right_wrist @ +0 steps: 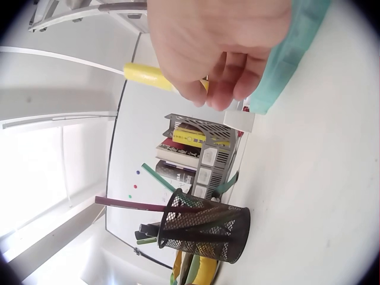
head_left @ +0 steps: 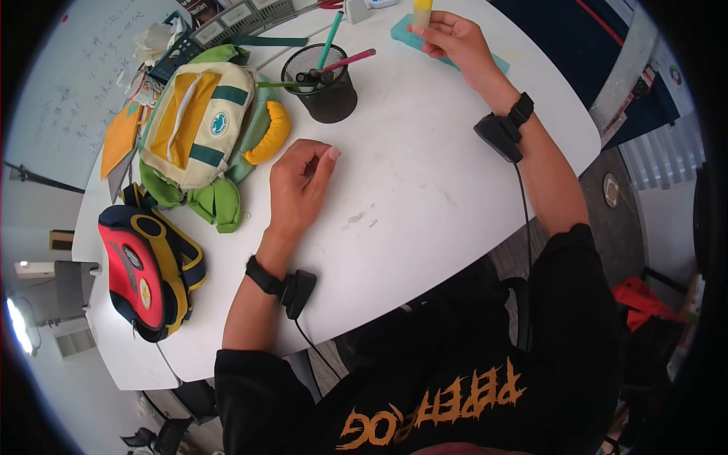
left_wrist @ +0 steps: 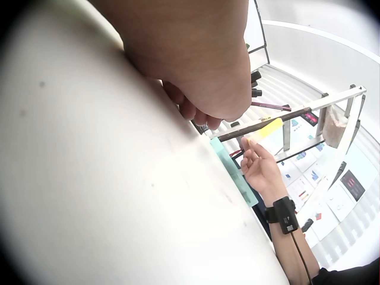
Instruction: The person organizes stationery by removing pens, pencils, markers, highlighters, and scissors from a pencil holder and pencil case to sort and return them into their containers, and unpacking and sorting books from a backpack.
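My right hand (head_left: 455, 45) pinches a yellow stick (right_wrist: 145, 75), apparently a marker, between thumb and fingers; it stands up from the grip, with a pale lower part in the head view. Right beside that hand lies a long, flat teal case (head_left: 407, 34), partly hidden by the hand and wrist. My left hand (head_left: 297, 186) rests on the white table (head_left: 409, 182) with loosely curled fingers and nothing in it. Nearest to it stands a black mesh pen cup (head_left: 331, 98) holding several pens and green and dark red sticks.
Left of the cup lies a cream, green and yellow bag (head_left: 201, 121). A red and navy bag (head_left: 140, 265) lies nearer the left edge. Grey baskets (head_left: 243, 19) with books stand at the back. A cable hangs from each wrist camera.
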A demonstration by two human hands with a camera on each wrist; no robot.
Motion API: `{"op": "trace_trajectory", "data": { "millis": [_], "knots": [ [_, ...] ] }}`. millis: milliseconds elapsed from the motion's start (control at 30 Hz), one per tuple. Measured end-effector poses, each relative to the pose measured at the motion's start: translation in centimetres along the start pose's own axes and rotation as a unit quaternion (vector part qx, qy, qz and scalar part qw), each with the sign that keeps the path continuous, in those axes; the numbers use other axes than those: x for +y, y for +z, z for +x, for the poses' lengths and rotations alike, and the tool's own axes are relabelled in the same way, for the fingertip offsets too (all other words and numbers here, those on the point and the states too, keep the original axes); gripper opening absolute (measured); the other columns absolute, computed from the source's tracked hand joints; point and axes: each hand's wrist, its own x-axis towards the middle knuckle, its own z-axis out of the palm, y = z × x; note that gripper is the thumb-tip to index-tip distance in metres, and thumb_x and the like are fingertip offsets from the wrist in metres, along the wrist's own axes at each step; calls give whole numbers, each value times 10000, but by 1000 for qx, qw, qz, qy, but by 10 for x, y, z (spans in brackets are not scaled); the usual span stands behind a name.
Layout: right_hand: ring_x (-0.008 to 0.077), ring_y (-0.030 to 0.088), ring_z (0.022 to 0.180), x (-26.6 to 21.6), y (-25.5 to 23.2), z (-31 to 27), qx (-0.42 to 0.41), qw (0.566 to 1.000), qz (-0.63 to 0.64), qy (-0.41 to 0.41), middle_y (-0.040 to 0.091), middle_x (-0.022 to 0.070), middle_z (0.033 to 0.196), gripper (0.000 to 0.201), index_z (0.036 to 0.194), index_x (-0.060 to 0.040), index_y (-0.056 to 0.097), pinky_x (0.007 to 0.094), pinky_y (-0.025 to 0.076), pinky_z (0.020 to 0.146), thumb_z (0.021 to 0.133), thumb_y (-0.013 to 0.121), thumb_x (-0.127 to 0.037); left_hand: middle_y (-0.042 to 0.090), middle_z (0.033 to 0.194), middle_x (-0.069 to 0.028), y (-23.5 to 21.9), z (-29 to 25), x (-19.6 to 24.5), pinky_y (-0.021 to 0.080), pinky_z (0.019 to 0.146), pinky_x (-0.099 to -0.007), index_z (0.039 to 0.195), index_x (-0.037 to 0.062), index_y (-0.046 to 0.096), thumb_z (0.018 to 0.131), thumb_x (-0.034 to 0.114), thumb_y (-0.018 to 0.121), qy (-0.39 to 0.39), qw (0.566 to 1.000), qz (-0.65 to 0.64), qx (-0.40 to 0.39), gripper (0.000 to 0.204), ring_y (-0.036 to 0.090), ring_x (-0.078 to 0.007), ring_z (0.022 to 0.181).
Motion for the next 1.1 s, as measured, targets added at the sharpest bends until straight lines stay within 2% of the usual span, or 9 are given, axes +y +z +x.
{"op": "trace_trajectory", "data": {
  "millis": [67, 167, 400, 600, 900, 1000, 1067, 1100],
  "knots": [
    [37, 640, 782, -5, 1, -7, 0, 996, -88, -35, 776, 1, 1054, 433, 1306, -63, 739, 216, 544, 793, 991, 790, -356, 686, 918, -63, 0, 0, 0, 476, 723, -267, 989, -46, 719, 1050, 143, 700, 2, 1000, 4, 0, 201, 575, -112, 801],
    [28, 632, 770, -12, 4, -9, -28, 994, -99, -26, 768, -4, 1040, 417, 1273, -67, 746, 211, 542, 784, 1004, 772, -384, 685, 924, -60, 0, -1, -2, 477, 721, -266, 993, -48, 719, 1049, 136, 700, 7, 1000, -7, 2, 193, 574, -109, 801],
    [23, 630, 770, -12, 5, -8, -33, 992, -118, -20, 763, -5, 1022, 394, 1240, -72, 749, 210, 540, 773, 1012, 761, -394, 684, 934, -57, 0, 0, -3, 482, 724, -259, 1003, -46, 724, 1048, 128, 701, 4, 1000, -3, -4, 181, 578, -104, 806],
    [32, 642, 782, -4, 4, -7, -30, 989, -139, -37, 753, -18, 997, 365, 1247, -75, 747, 212, 545, 774, 1023, 752, -363, 687, 932, -59, -1, 0, -3, 485, 722, -260, 999, -45, 728, 1048, 131, 700, 4, 1000, 7, -5, 185, 582, -106, 801],
    [51, 659, 830, -9, 5, -8, -24, 990, -136, -6, 739, -24, 999, 340, 1269, -75, 749, 211, 536, 794, 1019, 753, -307, 695, 930, -60, 0, 0, -3, 492, 727, -260, 999, -42, 731, 1049, 146, 702, 3, 1000, 11, -4, 197, 596, -108, 806],
    [63, 665, 854, -2, 1, -4, -12, 994, -108, -12, 746, 5, 1095, 413, 1330, -56, 713, 226, 541, 776, 991, 788, -279, 697, 929, -60, 0, 0, -5, 493, 727, -259, 999, -41, 732, 1050, 148, 702, 1, 1000, 10, -4, 198, 597, -108, 806],
    [62, 663, 750, 4, -2, 3, -18, 999, -48, 8, 749, 4, 953, 253, 1251, -31, 725, 218, 548, 688, 1014, 716, -119, 697, 928, -60, 0, 0, -5, 493, 726, -259, 1000, -41, 732, 1049, 149, 703, -2, 1000, 8, -4, 199, 598, -108, 807],
    [62, 663, 750, 5, -2, 4, -18, 999, -48, 8, 749, 4, 953, 253, 1251, -31, 725, 218, 548, 688, 1014, 716, -119, 697, 928, -59, 0, 0, -5, 494, 725, -258, 1000, -42, 732, 1050, 148, 702, -1, 1000, 12, -4, 199, 598, -107, 807]
  ]
}}
